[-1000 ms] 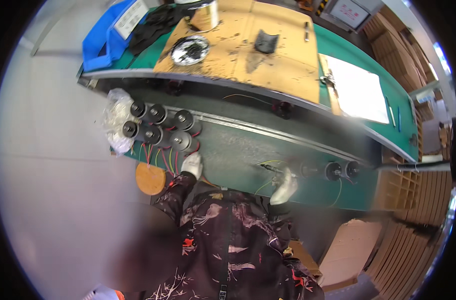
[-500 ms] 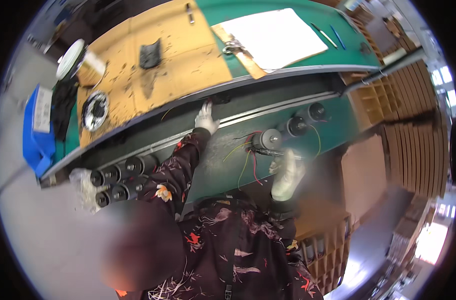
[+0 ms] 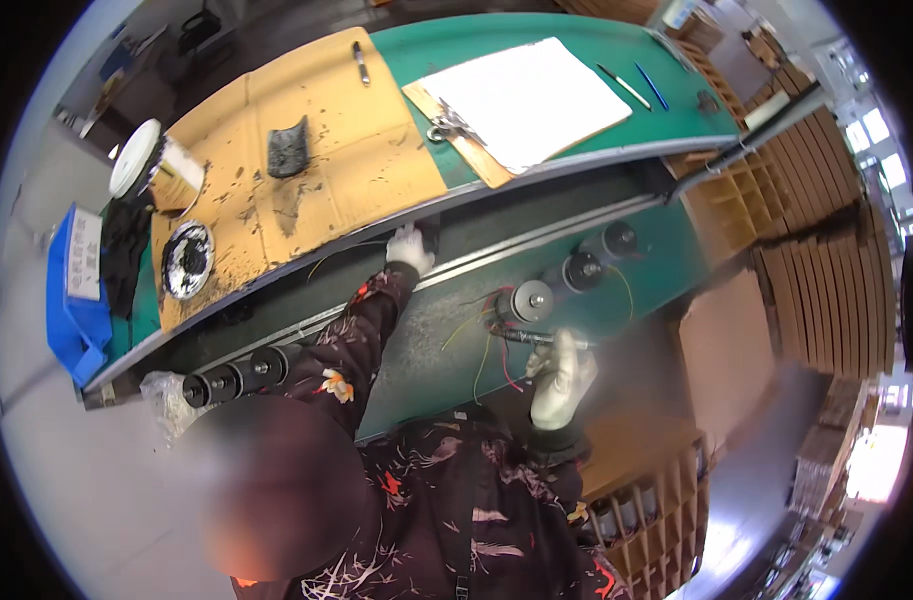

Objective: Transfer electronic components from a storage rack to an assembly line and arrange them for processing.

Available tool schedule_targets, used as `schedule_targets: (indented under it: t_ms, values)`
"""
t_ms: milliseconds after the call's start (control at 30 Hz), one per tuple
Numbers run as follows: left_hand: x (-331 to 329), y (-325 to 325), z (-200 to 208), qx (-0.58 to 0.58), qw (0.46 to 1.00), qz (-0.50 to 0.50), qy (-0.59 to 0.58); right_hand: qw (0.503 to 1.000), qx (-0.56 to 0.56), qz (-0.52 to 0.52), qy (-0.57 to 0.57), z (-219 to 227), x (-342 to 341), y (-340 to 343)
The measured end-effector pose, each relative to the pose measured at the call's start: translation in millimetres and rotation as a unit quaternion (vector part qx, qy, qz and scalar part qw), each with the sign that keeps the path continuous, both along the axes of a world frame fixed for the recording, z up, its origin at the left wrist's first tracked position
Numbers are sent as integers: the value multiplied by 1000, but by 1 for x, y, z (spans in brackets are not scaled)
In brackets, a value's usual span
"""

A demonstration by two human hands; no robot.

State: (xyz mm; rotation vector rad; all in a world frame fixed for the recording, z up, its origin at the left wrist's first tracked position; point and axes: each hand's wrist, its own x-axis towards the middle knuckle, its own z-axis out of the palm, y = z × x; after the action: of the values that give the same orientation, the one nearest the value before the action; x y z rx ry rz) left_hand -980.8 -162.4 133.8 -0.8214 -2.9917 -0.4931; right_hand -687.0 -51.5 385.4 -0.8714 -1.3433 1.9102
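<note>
Both my hands wear pale gloves. My left hand (image 3: 409,248) reaches under the raised shelf's front edge, its fingers curled against a dark object (image 3: 431,234) that I cannot make out. On the right, my right hand (image 3: 560,382) is closed round a dark pen-like stick (image 3: 521,336), which points left. Just beyond the stick, a cylindrical motor (image 3: 527,302) with a pale round end face stands on the green bench (image 3: 416,345). Red, yellow and black wires trail from it. Two more dark motors, one (image 3: 579,272) and another (image 3: 614,241), stand farther right.
Several motors (image 3: 266,366) line the bench's left end, by a clear plastic bag (image 3: 166,405). On the shelf are stained cardboard (image 3: 351,150), a white tub (image 3: 176,180), a black-smeared lid (image 3: 188,260), a clipboard (image 3: 521,105) and pens. A blue bin (image 3: 76,310) hangs left; cardboard dividers (image 3: 806,300) stand right.
My left hand has drawn the dark object slightly toward me under the shelf edge. My right hand has turned and moved a little nearer to me, with the stick still in it. The view has shifted.
</note>
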Motion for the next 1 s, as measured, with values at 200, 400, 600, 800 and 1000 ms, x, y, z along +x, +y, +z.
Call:
schedule_targets:
  t_ms: [200, 400, 600, 800, 1000]
  values:
    - [111, -97, 8, 9, 999, -23, 46, 995, -93, 8, -25, -39, 23, -14]
    - [141, -74, 17, -77, 975, 72, -198, 987, -145, 35, -53, -56, 32, -26]
    - [132, -59, 1, -119, 952, 73, -272, 989, -121, 64, -53, -47, 30, -24]
    - [147, -113, 98, 84, 975, 151, -140, 988, -85, 113, -62, -57, 35, -24]
    - [196, -159, 96, 204, 951, 229, 40, 972, -66, 215, -75, -57, 4, -51]
